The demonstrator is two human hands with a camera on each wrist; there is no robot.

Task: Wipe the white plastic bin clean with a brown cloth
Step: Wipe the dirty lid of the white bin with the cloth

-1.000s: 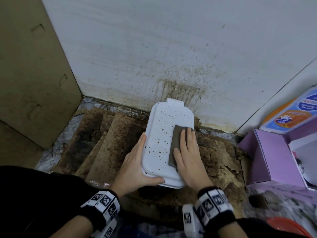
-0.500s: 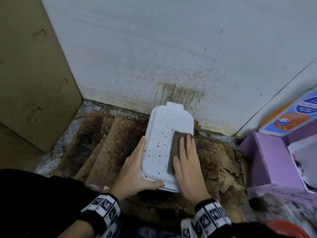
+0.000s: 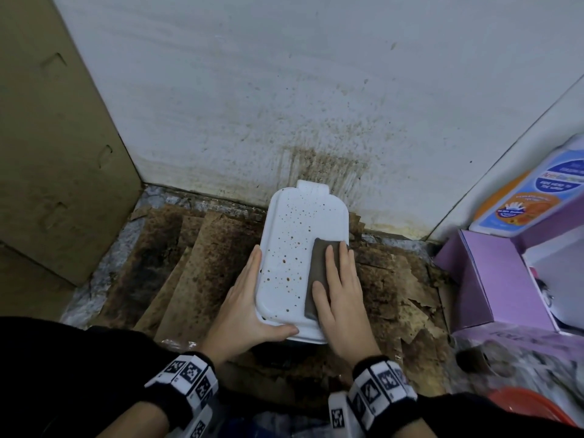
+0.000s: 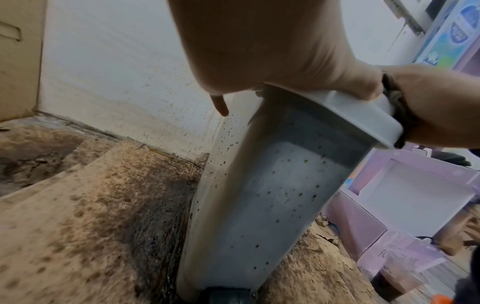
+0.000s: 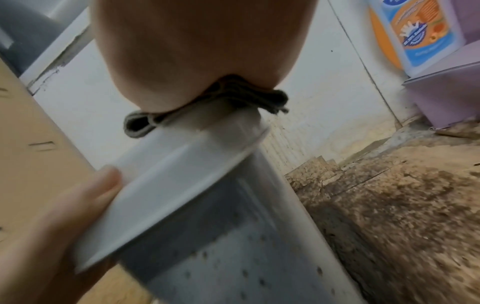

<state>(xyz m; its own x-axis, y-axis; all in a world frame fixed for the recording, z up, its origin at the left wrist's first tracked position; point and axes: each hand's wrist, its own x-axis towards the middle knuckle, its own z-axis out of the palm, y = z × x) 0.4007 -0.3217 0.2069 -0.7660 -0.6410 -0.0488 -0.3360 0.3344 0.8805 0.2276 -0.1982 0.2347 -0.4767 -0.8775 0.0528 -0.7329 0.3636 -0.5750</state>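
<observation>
In the middle of the head view the white plastic bin [image 3: 297, 254] stands against the stained wall [image 3: 284, 90], its top speckled with brown spots. Your left hand [image 3: 249, 311] grips the bin's lower left corner — fingers straight along the side, thumb hooked over the near edge. Your right hand [image 3: 339, 289] lies flat, fingers straight, pressing the folded brown cloth [image 3: 317, 267] onto the lid's right side. The left wrist view adds what the head view hides: the bin's tall spotted side wall reaching down to soaked, stained cardboard [image 4: 103, 216]. The right wrist view, blurred, shows the cloth bunched under your palm at the rim. Compared with half a second ago, the cloth and right hand sit slightly nearer you — the left grip is unchanged.
</observation>
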